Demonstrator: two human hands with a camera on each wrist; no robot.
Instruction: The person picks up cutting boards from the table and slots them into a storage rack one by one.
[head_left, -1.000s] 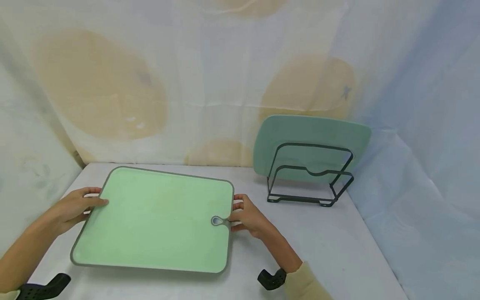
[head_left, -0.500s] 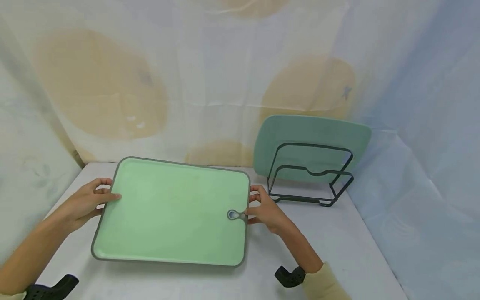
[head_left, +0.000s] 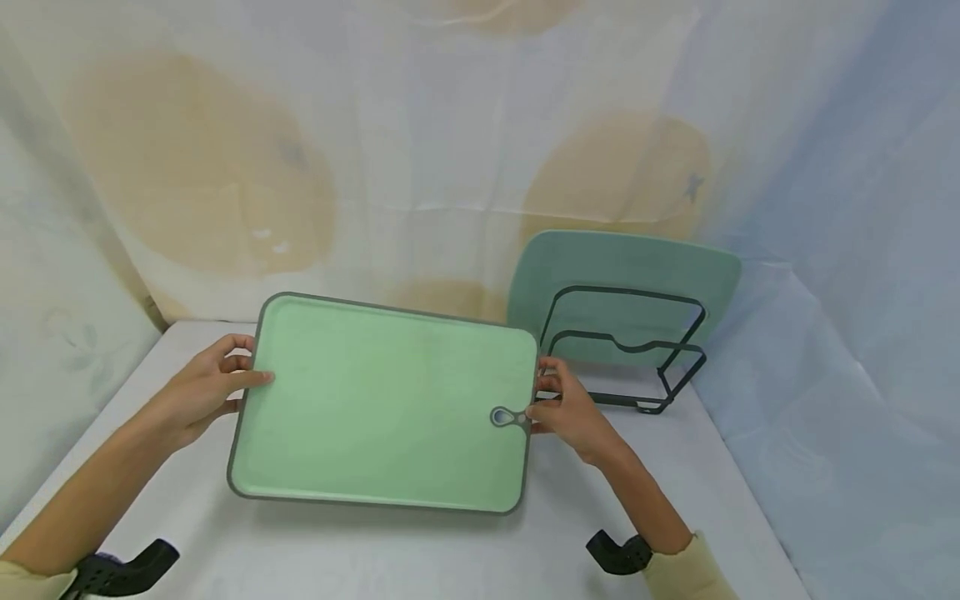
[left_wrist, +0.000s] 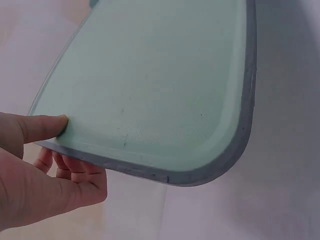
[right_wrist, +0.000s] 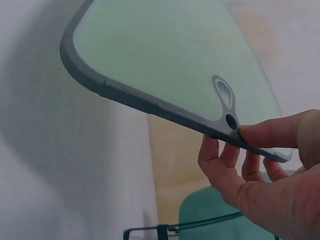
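Note:
A light green cutting board (head_left: 382, 404) with a grey rim and a grey hanging hole is held above the table by both hands. My left hand (head_left: 217, 385) grips its left edge, thumb on top (left_wrist: 42, 127) and fingers beneath. My right hand (head_left: 566, 408) grips the right edge beside the hole, thumb on top (right_wrist: 272, 132), fingers under the board (right_wrist: 150, 65). The board's underside (left_wrist: 150, 85) is not visible.
A black wire rack (head_left: 622, 350) stands at the back right of the white table (head_left: 675, 483), with a darker green board (head_left: 622, 271) leaning in it. Draped cloth walls close in the back and both sides.
Both hands have lifted the light green board and carried it up and to the right, towards the wire rack.

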